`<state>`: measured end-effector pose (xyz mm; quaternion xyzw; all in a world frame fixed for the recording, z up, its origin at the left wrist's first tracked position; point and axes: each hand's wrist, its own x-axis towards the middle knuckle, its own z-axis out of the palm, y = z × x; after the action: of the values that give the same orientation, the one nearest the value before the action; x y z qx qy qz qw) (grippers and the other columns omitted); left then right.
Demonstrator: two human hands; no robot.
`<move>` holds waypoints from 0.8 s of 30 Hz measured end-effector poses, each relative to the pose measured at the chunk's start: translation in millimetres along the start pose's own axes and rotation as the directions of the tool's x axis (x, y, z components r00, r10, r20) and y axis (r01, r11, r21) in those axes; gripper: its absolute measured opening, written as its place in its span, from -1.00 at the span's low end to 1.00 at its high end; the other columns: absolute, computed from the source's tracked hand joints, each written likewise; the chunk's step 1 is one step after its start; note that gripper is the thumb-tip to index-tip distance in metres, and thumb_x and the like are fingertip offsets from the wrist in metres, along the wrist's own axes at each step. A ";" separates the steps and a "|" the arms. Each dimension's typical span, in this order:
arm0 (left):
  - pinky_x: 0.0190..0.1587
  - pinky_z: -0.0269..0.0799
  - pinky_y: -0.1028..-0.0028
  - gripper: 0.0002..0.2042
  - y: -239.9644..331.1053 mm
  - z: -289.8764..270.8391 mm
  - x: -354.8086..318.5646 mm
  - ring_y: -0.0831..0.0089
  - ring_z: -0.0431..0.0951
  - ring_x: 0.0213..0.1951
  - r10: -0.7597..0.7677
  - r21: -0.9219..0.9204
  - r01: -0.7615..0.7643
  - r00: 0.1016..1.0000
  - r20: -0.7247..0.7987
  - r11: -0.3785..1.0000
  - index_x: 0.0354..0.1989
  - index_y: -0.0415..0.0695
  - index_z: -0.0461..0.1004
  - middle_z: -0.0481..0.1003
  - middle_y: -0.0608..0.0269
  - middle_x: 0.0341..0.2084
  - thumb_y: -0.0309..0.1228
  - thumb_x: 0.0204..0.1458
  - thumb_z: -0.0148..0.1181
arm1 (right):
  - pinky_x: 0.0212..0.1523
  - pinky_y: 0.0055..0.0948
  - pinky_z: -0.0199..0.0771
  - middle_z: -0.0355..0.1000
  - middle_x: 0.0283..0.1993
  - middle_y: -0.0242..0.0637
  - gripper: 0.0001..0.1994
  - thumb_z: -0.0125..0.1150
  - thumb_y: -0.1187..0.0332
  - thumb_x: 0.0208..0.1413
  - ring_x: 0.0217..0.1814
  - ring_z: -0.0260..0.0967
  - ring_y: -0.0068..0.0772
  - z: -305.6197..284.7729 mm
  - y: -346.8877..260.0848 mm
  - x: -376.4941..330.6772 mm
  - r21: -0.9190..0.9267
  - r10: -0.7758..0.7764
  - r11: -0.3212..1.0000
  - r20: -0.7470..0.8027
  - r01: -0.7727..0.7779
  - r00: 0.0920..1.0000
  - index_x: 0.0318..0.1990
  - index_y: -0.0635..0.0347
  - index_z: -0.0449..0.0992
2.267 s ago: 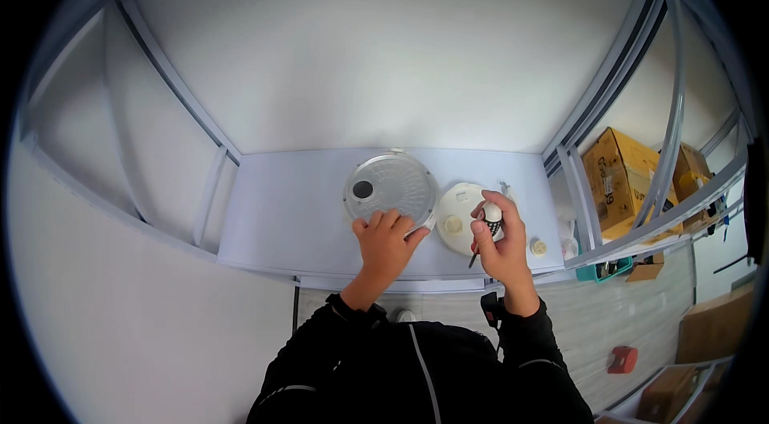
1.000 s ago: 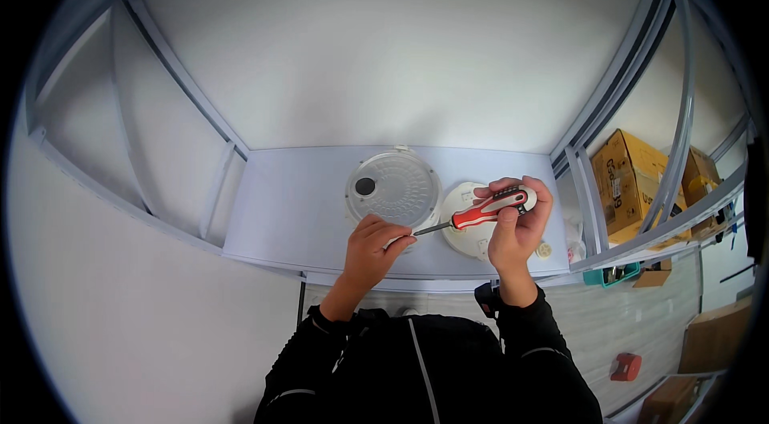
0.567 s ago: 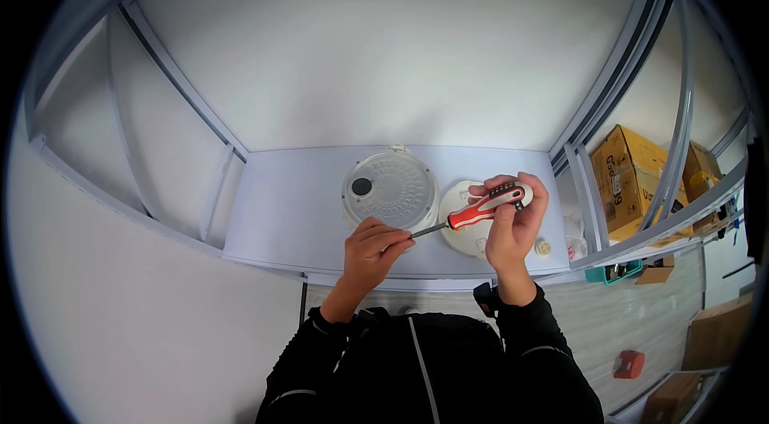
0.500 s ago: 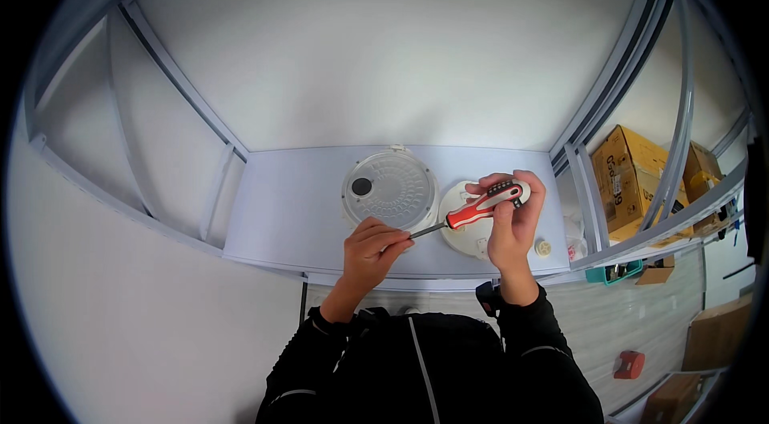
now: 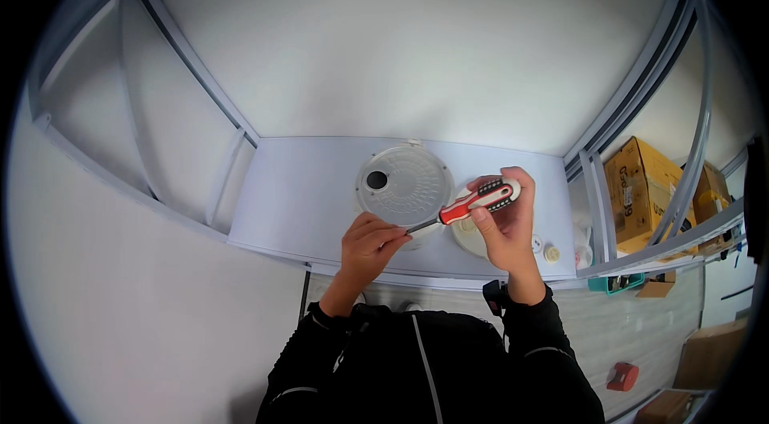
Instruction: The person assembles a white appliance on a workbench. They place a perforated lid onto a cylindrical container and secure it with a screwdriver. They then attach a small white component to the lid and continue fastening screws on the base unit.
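My right hand (image 5: 501,224) grips the red, black and white handle of a screwdriver (image 5: 473,202), held level above the shelf with its shaft pointing left. My left hand (image 5: 370,241) pinches the screwdriver's metal tip between its fingers. A round grey-white plastic disc (image 5: 403,183) with a dark hole near its left side lies flat on the pale shelf (image 5: 304,199), just beyond my left hand. A smaller round white part (image 5: 469,238) lies under my right hand, mostly hidden by it.
Two small white round pieces (image 5: 550,252) sit near the shelf's right end. Grey metal frame posts (image 5: 597,207) bound the shelf on the right, and slanted bars on the left. Cardboard boxes (image 5: 637,195) stand beyond the frame at right. A red object (image 5: 623,377) lies on the floor.
My right hand lifted the screwdriver from the small white part and turned it level. My left hand left the disc and closed on the screwdriver's tip.
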<state>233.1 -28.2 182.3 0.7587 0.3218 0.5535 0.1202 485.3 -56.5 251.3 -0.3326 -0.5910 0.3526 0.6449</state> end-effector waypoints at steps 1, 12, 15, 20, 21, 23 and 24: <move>-0.30 0.53 0.42 -0.79 -2.8 -0.4 -0.9 0.34 0.58 -0.35 0.016 0.015 -0.016 1.000 0.016 1.000 -0.37 -0.12 0.71 0.70 0.32 -0.41 -0.54 -0.18 0.64 | 0.06 -0.36 0.61 0.47 0.06 -0.10 -0.33 0.36 0.56 0.27 0.09 0.51 -0.33 1.0 -1.6 1.3 0.032 0.028 0.999 0.040 -0.029 0.999 0.38 0.13 0.06; -0.32 0.50 0.39 -0.77 -29.1 -17.3 8.9 0.29 0.58 -0.34 0.041 0.024 -0.042 0.999 0.001 0.999 -0.34 -0.15 0.68 0.70 0.26 -0.40 -0.54 -0.16 0.63 | 0.03 -0.37 0.59 0.47 0.03 -0.15 -0.35 0.39 0.57 0.25 0.04 0.52 -0.39 40.0 4.9 3.2 -0.037 0.027 0.999 -0.101 -0.031 0.995 0.34 0.15 0.08; -0.31 0.51 0.39 -0.75 -36.3 -24.6 13.2 0.28 0.58 -0.32 0.005 -0.004 -0.005 0.998 0.056 1.000 -0.30 -0.16 0.67 0.70 0.25 -0.39 -0.54 -0.15 0.63 | 0.03 -0.37 0.59 0.47 0.04 -0.14 -0.33 0.41 0.56 0.24 0.04 0.52 -0.39 53.9 6.2 6.4 -0.058 0.022 0.998 -0.146 -0.031 0.989 0.36 0.15 0.09; -0.31 0.51 0.40 -0.74 -48.5 -35.6 19.0 0.32 0.58 -0.31 -0.104 -0.072 0.114 0.986 0.130 0.991 -0.24 -0.15 0.69 0.71 0.28 -0.37 -0.46 -0.11 0.62 | 0.05 -0.35 0.60 0.49 0.04 -0.13 -0.33 0.43 0.53 0.24 0.06 0.54 -0.38 72.4 16.8 7.7 -0.119 -0.017 0.993 -0.173 -0.004 0.985 0.36 0.20 0.11; -0.31 0.51 0.40 -0.73 -53.5 -36.5 17.2 0.32 0.58 -0.31 -0.114 -0.076 0.125 0.984 0.140 0.989 -0.23 -0.15 0.69 0.71 0.28 -0.36 -0.46 -0.12 0.63 | 0.05 -0.35 0.61 0.49 0.03 -0.13 -0.34 0.43 0.53 0.24 0.05 0.54 -0.38 76.1 18.1 7.4 -0.134 -0.019 0.991 -0.173 -0.005 0.985 0.36 0.22 0.11; -0.27 0.52 0.38 -0.69 -62.5 -37.5 13.4 0.34 0.59 -0.29 -0.134 -0.096 0.151 0.977 0.167 0.984 -0.19 -0.13 0.70 0.71 0.29 -0.35 -0.44 -0.13 0.63 | 0.05 -0.34 0.61 0.51 0.02 -0.14 -0.34 0.44 0.52 0.24 0.03 0.55 -0.38 82.3 19.9 7.3 -0.178 -0.031 0.984 -0.182 -0.002 0.983 0.37 0.25 0.12; -0.23 0.52 0.37 -0.67 -66.2 -37.3 11.2 0.35 0.59 -0.26 -0.143 -0.111 0.165 0.972 0.185 0.980 -0.16 -0.12 0.70 0.71 0.31 -0.34 -0.44 -0.15 0.64 | 0.04 -0.33 0.62 0.51 0.00 -0.14 -0.33 0.44 0.52 0.24 0.02 0.56 -0.38 84.8 20.8 8.0 -0.207 -0.042 0.978 -0.189 0.002 0.981 0.37 0.27 0.13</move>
<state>177.3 22.9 168.6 0.7681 0.3325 0.4926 0.2384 399.9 -37.7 244.7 -0.4232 -0.5627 0.2484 0.6652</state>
